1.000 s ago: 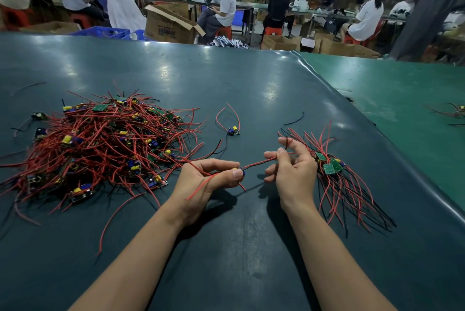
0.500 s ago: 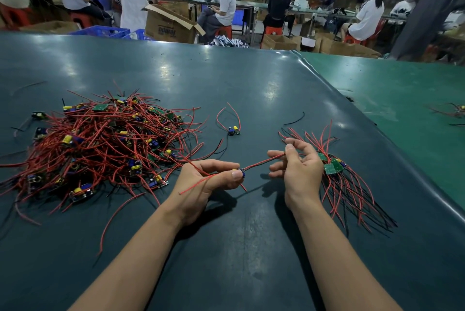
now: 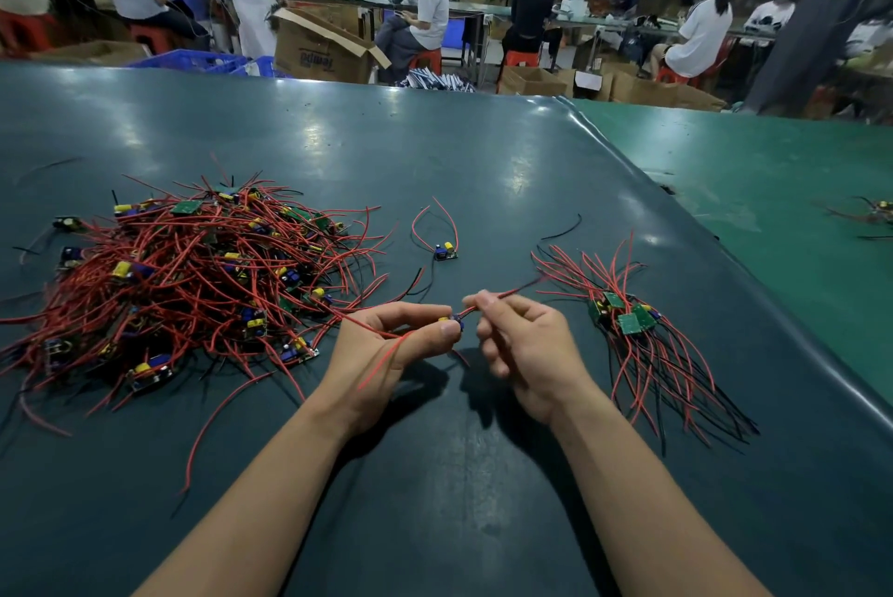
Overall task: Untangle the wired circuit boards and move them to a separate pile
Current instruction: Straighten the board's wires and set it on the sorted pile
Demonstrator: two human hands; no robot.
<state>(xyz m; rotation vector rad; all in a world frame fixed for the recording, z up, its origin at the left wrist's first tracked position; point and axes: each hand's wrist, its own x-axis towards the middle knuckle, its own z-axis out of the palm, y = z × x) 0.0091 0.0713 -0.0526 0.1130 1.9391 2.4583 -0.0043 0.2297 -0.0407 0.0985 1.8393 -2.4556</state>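
Note:
A big tangled heap of small circuit boards with red and black wires [image 3: 193, 277] lies on the left of the dark green table [image 3: 435, 152]. A smaller, tidier pile of boards [image 3: 628, 321] lies to the right, wires fanned out. My left hand [image 3: 386, 350] pinches one small board [image 3: 452, 320] between thumb and fingers, a red wire trailing across its palm. My right hand [image 3: 526, 345] pinches that board's red wire [image 3: 502, 294] close to the board; the wire runs up and right toward the small pile.
A single board with looped red wires [image 3: 444, 251] lies alone behind my hands, a loose black wire [image 3: 563, 228] near it. The table's right edge [image 3: 725, 258] borders a lighter green table. People sit at benches among cardboard boxes [image 3: 324, 48] beyond.
My right hand has slid left along the red wire, from near the small pile to right beside the board in my left hand. The left hand has stayed in place.

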